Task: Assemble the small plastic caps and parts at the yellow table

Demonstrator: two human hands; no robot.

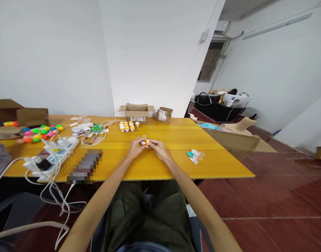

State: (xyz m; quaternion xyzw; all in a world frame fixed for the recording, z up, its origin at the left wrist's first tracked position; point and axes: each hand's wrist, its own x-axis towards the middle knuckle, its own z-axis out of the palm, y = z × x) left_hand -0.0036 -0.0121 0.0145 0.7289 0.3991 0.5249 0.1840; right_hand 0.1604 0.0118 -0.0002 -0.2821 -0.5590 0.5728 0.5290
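Observation:
Both my hands meet over the middle of the yellow table. My left hand and my right hand are closed together on a small bottle with an orange cap, held sideways just above the tabletop. Several more small white bottles with orange caps stand in a group farther back, in front of an open cardboard box. A small round piece lies just beyond my hands.
A white power strip with chargers and cables lies at the left, by bright plastic balls and brown boxes. A teal ring and clear plastic bits lie at the right. Another small box stands at the back. Red tiled floor lies to the right.

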